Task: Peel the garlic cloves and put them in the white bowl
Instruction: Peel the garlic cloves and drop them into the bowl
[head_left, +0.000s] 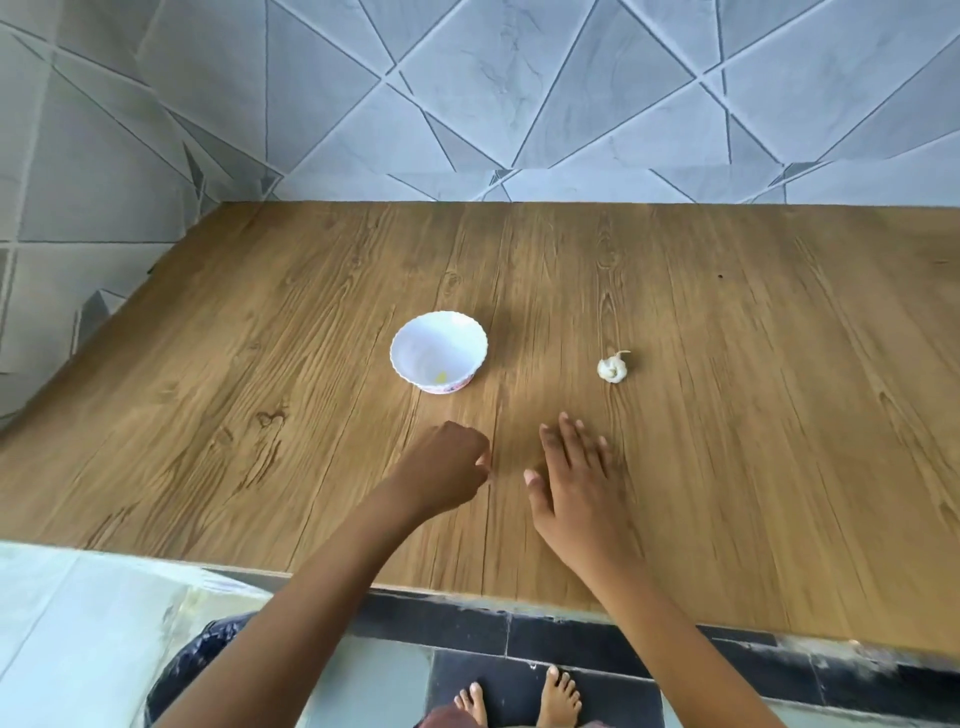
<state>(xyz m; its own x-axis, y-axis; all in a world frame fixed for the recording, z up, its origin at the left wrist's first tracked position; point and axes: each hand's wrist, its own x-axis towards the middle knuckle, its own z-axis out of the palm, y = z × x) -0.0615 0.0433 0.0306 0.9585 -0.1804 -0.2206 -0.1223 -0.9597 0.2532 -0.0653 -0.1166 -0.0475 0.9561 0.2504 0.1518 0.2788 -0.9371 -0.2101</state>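
With the right hand (571, 483) fingers straight and the left hand (447, 467) fingers curled on nothing visible, a hasty reach may send the round garlic (613, 368) rolling along the counter (779, 415).

The tabletop (727, 415) shows a matt wood-grain finish with dark streaks and knots. The white bowl (415, 338), at its 10 o'clock side, looks smooth and glossy, with a scalloped rim. The garlic bulb (612, 369) wears dry, papery skin. The wall tiles (467, 78) look marbled and smooth.

Wood tbl (727, 415), tiled wall (467, 78) behind.
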